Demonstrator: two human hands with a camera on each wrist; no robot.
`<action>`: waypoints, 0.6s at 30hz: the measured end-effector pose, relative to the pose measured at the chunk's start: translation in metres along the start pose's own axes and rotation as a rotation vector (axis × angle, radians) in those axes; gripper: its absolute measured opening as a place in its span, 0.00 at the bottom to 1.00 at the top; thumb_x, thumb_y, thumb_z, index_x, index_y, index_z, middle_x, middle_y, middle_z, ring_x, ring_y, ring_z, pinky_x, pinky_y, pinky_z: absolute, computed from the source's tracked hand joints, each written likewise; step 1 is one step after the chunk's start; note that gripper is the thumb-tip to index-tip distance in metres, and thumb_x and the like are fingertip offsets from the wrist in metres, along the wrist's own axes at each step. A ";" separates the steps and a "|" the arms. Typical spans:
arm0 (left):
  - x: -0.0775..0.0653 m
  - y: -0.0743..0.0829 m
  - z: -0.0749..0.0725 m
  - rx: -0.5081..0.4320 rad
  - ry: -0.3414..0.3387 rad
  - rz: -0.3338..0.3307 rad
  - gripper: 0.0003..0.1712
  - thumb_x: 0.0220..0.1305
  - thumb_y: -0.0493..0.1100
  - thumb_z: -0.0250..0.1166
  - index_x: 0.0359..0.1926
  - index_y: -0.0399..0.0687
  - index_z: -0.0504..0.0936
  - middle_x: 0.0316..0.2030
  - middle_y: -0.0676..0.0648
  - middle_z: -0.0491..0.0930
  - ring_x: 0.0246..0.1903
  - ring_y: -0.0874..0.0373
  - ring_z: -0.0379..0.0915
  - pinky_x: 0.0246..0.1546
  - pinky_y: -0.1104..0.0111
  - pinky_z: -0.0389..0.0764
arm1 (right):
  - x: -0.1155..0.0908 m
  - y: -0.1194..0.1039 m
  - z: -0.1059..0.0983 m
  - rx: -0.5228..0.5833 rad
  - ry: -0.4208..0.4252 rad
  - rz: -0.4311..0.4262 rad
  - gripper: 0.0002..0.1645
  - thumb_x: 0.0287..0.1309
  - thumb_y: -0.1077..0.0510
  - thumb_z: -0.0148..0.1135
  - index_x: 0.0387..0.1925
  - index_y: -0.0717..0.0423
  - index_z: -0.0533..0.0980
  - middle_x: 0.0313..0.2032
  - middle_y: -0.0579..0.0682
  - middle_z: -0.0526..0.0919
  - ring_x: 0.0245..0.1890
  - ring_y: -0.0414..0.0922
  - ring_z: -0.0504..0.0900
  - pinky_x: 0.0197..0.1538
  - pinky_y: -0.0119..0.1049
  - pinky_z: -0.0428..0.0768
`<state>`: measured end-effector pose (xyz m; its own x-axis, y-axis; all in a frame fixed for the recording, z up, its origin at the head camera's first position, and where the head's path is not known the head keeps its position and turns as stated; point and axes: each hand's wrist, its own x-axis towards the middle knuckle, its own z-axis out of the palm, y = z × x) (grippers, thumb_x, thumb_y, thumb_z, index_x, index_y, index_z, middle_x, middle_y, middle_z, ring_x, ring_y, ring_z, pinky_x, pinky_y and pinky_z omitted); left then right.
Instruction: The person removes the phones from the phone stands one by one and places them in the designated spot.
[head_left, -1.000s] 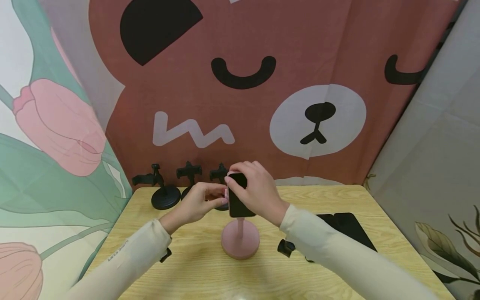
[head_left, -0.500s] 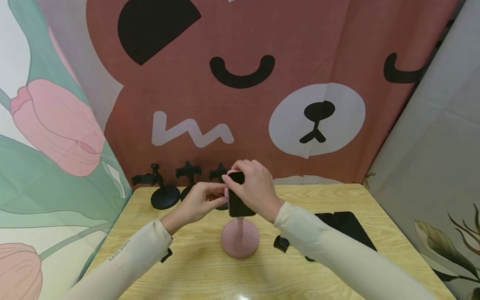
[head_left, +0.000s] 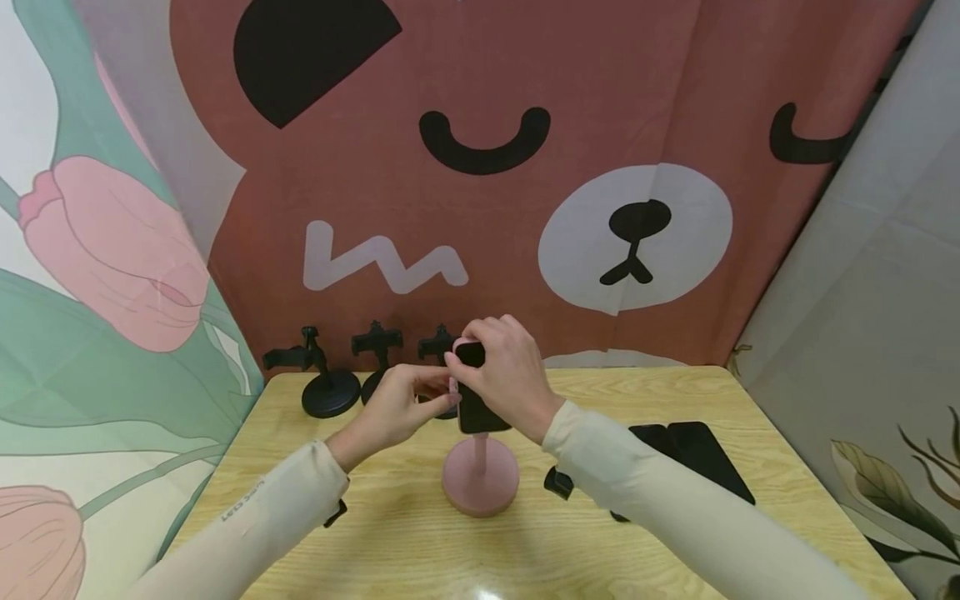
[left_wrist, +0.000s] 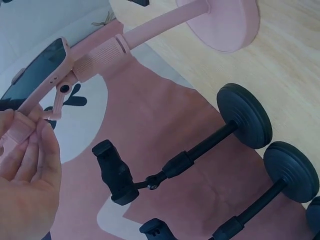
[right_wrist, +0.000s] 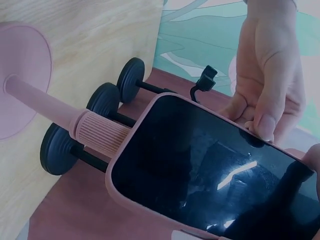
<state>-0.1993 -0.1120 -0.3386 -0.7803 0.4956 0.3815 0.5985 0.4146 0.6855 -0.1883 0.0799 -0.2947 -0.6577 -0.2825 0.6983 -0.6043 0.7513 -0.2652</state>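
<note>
A pink phone stand (head_left: pixel 480 482) stands upright on the table, a dark-screened phone (head_left: pixel 482 408) in a pink case at its top. My right hand (head_left: pixel 513 375) grips the upper part of the phone from the right, thumb across its front. On the other side, my left hand (head_left: pixel 393 410) pinches the stand's pink clamp (left_wrist: pixel 21 127) at the phone's edge. The left wrist view shows the clamp's small arm and pivot behind the phone. In the right wrist view, the left thumb (right_wrist: pixel 265 125) presses by the screen's edge and the phone (right_wrist: pixel 200 165) overlaps the stand's ribbed collar (right_wrist: pixel 102 132).
Several black phone stands (head_left: pixel 330 394) line the table's back left. Flat black phone-like slabs (head_left: pixel 693 450) lie at the right, partly behind the right sleeve. A bear-printed cloth (head_left: pixel 495 225) hangs right behind the table (head_left: pixel 360 542).
My right hand and sleeve have shifted slightly left, the thumb now further over the phone's front. The left hand, phone and stand have barely moved.
</note>
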 end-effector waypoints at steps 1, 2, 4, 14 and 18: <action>-0.001 0.001 0.000 0.013 0.005 0.002 0.18 0.67 0.38 0.68 0.57 0.44 0.85 0.41 0.47 0.90 0.38 0.58 0.87 0.38 0.71 0.85 | 0.000 0.000 0.000 -0.003 0.001 -0.008 0.10 0.59 0.50 0.72 0.32 0.51 0.81 0.28 0.45 0.84 0.28 0.42 0.71 0.30 0.32 0.73; -0.001 0.001 0.000 0.026 0.013 0.006 0.18 0.67 0.38 0.67 0.58 0.44 0.85 0.40 0.48 0.90 0.38 0.59 0.87 0.37 0.71 0.85 | 0.001 0.000 0.001 -0.004 0.003 -0.016 0.10 0.59 0.51 0.72 0.31 0.51 0.81 0.28 0.46 0.84 0.28 0.42 0.70 0.30 0.32 0.73; -0.003 0.004 0.001 0.051 0.033 0.012 0.18 0.67 0.38 0.67 0.57 0.46 0.85 0.38 0.49 0.90 0.36 0.60 0.86 0.35 0.71 0.85 | 0.001 0.000 0.001 -0.006 0.007 -0.026 0.10 0.59 0.51 0.71 0.31 0.52 0.81 0.28 0.46 0.84 0.28 0.42 0.70 0.31 0.33 0.73; -0.006 0.011 0.007 0.127 0.110 0.015 0.14 0.65 0.38 0.68 0.51 0.50 0.88 0.36 0.51 0.89 0.33 0.62 0.84 0.35 0.74 0.84 | 0.001 0.000 0.003 -0.023 0.016 -0.045 0.08 0.58 0.52 0.72 0.30 0.51 0.82 0.29 0.45 0.84 0.29 0.43 0.71 0.31 0.33 0.74; -0.007 0.010 0.008 0.132 0.131 0.023 0.14 0.64 0.38 0.68 0.50 0.51 0.88 0.36 0.52 0.88 0.32 0.63 0.84 0.35 0.74 0.84 | 0.001 0.000 0.003 -0.026 0.023 -0.047 0.08 0.58 0.52 0.72 0.30 0.51 0.82 0.29 0.45 0.84 0.29 0.42 0.71 0.31 0.32 0.74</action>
<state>-0.1864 -0.1053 -0.3388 -0.7780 0.4062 0.4792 0.6282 0.5051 0.5918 -0.1903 0.0779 -0.2963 -0.6184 -0.3040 0.7247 -0.6220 0.7529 -0.2149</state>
